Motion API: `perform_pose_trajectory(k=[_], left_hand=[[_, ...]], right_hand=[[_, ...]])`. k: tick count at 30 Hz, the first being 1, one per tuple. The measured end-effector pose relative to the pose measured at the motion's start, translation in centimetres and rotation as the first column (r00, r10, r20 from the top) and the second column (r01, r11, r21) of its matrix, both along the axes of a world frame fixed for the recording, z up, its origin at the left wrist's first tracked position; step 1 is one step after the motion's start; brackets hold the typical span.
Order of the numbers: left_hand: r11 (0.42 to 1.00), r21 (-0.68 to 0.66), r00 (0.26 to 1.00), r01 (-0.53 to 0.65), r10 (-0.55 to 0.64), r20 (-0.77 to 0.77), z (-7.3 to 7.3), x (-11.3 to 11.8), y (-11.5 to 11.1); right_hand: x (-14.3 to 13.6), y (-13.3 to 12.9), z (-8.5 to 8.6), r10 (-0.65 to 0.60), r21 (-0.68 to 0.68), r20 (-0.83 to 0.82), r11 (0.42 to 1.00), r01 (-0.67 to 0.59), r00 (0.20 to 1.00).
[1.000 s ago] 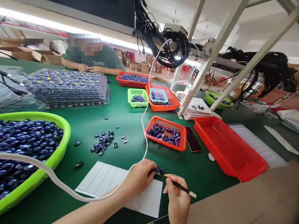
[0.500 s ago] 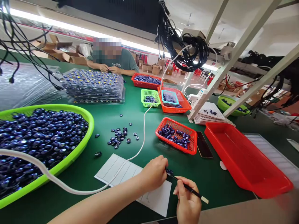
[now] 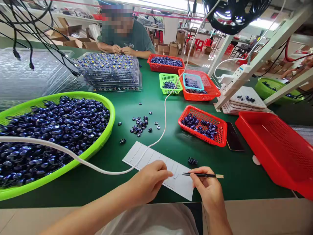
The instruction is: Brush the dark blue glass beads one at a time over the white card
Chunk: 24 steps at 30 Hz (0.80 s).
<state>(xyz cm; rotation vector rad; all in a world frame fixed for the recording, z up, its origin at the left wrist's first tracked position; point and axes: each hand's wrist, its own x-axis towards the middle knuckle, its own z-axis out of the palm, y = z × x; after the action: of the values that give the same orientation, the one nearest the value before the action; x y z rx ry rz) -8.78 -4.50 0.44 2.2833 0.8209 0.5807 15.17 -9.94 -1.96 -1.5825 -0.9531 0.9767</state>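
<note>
My left hand (image 3: 153, 181) is closed over the white lined sheet (image 3: 144, 153), its thumb and index finger together. Whatever it may pinch is too small to make out. Black tweezers (image 3: 205, 175) with a pale end are gripped in my right hand (image 3: 211, 186), at the sheet's right end. Their thin tips point left toward my left fingertips, a short gap away. Just beyond my right hand lies a short row of dark, shiny blue pieces (image 3: 192, 161) on the green table (image 3: 168, 150). More loose dark pieces (image 3: 139, 125) are scattered past the sheet.
A large green basket (image 3: 111, 120) heaped with dark pieces stands left. A red basket (image 3: 221, 133), phone (image 3: 233, 138) and larger red tray (image 3: 256, 147) are right. A white cable (image 3: 165, 112) crosses the sheet. Stacked clear trays (image 3: 114, 80) stand before a co-worker (image 3: 137, 36).
My left hand has drawn back from the row of dark pieces and sits lower over the sheet. My right hand has turned the tweezers nearly level. The view has shifted.
</note>
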Motion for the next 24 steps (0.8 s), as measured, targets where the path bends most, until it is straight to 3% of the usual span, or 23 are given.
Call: perform_pose_trajectory(k=[3,8,19,24], left_hand=[[0.993,0.105,0.996,0.058,-0.051,-0.069,-1.0,0.0,-1.2],[0.982,0.174,0.971,0.079,-0.036,-0.235,-2.4,1.1,-1.6],[0.983,0.143,0.92,0.119,-0.055,-0.389,-2.4,1.6,-1.7],[0.978,0.166,0.92,0.128,-0.055,-0.389,-2.5,1.7,-1.6]], right_hand=[[0.6,0.4,0.0,0.127,-0.078,0.035,0.989,-0.124,0.991],[0.7,0.9,0.1,0.171,-0.113,0.036,0.98,-0.166,0.985],[0.5,1.3,0.2,0.182,-0.121,0.018,0.977,-0.178,0.983],[-0.2,0.8,0.2,0.082,-0.093,0.009,0.992,-0.081,0.997]])
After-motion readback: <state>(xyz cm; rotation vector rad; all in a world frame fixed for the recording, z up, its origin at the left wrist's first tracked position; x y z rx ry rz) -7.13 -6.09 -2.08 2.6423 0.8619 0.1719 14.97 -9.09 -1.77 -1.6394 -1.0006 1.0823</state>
